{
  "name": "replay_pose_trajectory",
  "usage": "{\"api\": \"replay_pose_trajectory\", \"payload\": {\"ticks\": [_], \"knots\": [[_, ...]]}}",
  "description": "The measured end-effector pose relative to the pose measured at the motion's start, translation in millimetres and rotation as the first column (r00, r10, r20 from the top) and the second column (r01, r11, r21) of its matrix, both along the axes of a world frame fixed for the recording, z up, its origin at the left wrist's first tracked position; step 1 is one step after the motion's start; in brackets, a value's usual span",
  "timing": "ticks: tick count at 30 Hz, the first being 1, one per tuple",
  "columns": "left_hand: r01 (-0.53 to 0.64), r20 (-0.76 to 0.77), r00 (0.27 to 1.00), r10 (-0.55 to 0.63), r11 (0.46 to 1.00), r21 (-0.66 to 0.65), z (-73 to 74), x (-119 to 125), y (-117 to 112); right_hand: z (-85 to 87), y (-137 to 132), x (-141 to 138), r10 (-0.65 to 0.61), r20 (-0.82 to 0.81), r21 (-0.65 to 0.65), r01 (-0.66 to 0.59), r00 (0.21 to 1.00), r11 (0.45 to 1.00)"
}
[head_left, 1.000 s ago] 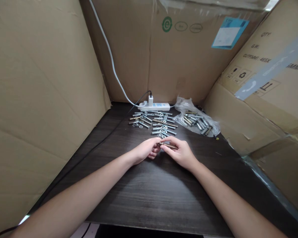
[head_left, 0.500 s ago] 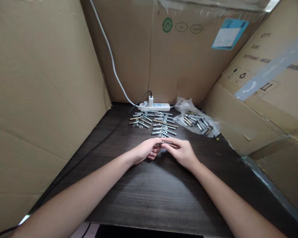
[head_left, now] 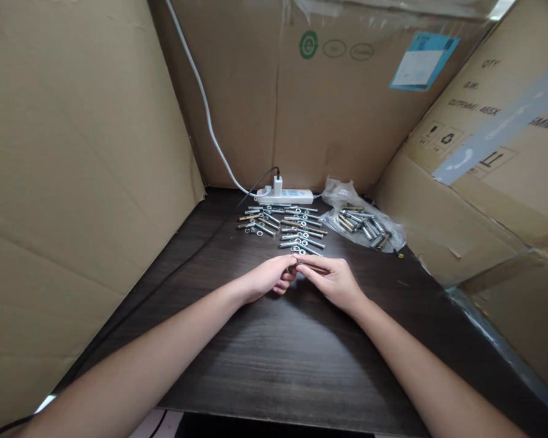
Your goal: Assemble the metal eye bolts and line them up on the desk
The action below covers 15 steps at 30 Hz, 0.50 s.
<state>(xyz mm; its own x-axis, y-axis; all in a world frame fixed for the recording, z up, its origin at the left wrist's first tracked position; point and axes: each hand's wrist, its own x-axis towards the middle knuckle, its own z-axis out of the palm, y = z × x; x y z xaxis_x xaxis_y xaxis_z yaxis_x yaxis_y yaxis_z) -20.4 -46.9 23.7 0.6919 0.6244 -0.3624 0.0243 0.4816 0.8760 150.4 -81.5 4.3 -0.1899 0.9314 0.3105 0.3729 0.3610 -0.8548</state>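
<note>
Just in front of the rows of hardware, my left hand (head_left: 270,277) and my right hand (head_left: 334,282) meet with their fingertips close together. Both are closed on a brass-coloured expansion bolt (head_left: 315,268), which lies roughly sideways between them. My left thumb and forefinger pinch its left end, where the fingers hide much of it. My right thumb and fingers run along its shaft. Right behind the hands lie silver and brass-coloured bolts (head_left: 305,230) with flat washers (head_left: 302,252) among them. A second group of bolts and washers (head_left: 260,233) lies to its left.
A clear plastic bag (head_left: 338,190) with several expansion bolts (head_left: 368,229) lies at the back right. Behind the bolts stands a white power strip (head_left: 296,196) with a plug; a black cable (head_left: 182,272) crosses the dark table (head_left: 265,371). Cardboard walls (head_left: 237,109) enclose three sides.
My hands stay in almost the same place. My fingers have shifted slightly at the bolt's left end, and less of it shows now. The loose hardware has not moved.
</note>
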Motion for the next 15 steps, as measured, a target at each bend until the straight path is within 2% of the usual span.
{"api": "replay_pose_trajectory", "payload": {"ticks": [15], "knots": [[0.016,0.046,0.999,-0.017,1.0,0.01,-2.1,-0.7,2.6,0.3,0.6,0.3,-0.039,-0.04,0.018,0.04,0.998,0.999]]}}
